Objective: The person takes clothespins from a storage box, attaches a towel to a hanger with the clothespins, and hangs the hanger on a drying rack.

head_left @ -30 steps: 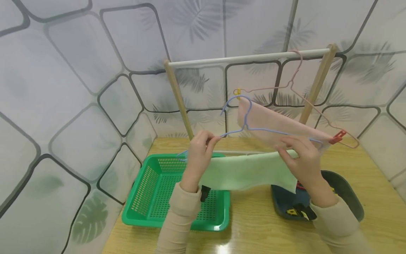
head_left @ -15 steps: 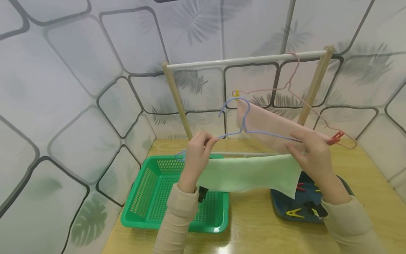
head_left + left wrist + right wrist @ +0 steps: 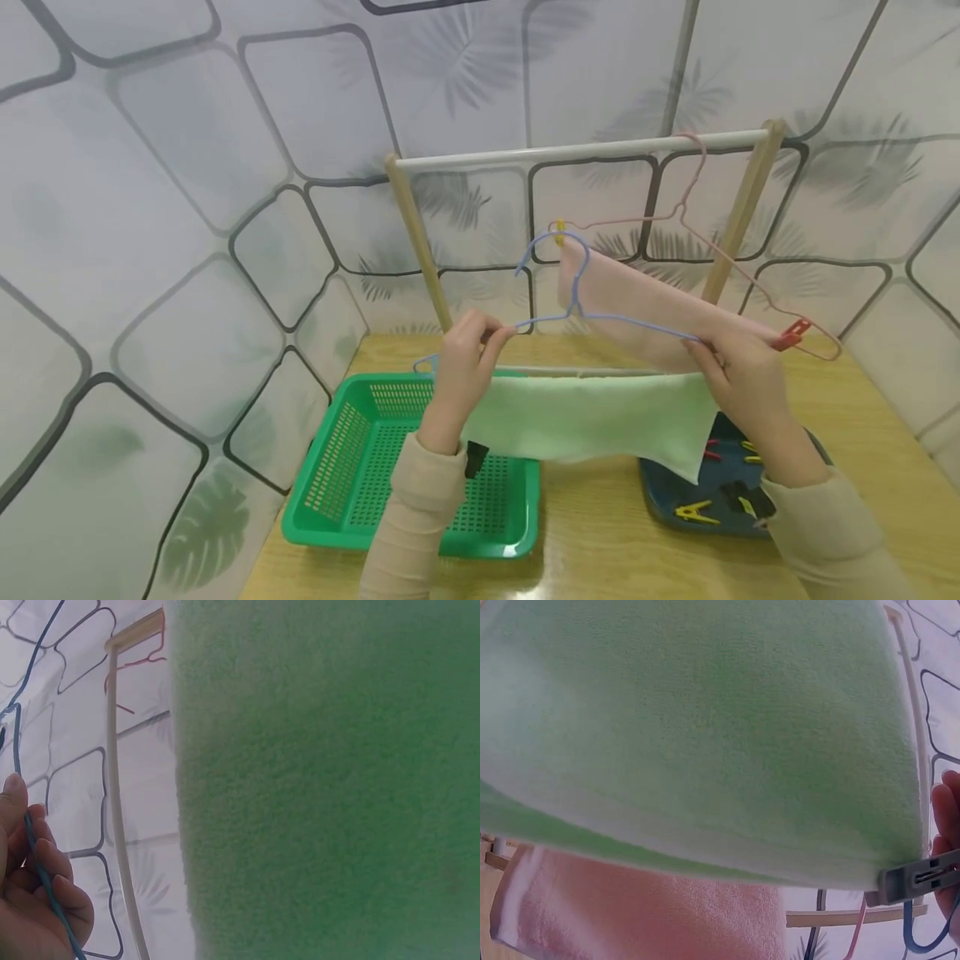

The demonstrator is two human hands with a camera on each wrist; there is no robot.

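Note:
Both hands hold a blue wire hanger point(image 3: 637, 322) with its hook up, in front of the rack. My left hand point(image 3: 468, 358) pinches the left arm of the hanger; in the left wrist view its fingers curl round the wire. My right hand point(image 3: 746, 379) grips the right arm near its end. A light green towel point(image 3: 592, 417) hangs below the hanger between the hands. In the right wrist view a grey clothespin point(image 3: 919, 881) clips one towel corner beside my right fingers. The towel's left attachment is hidden behind my left hand.
A rack with a white bar point(image 3: 585, 152) stands behind. From it hangs a pink hanger point(image 3: 615, 221) bearing a pink towel point(image 3: 637, 300) with yellow and red clothespins. A green basket point(image 3: 303, 508) stands left; a dark blue tray point(image 3: 663, 521) with several clothespins stands right.
My right hand has shifted right along the hanger and now grips its right arm near the end. My left hand keeps its hold. More of the dark tray shows.

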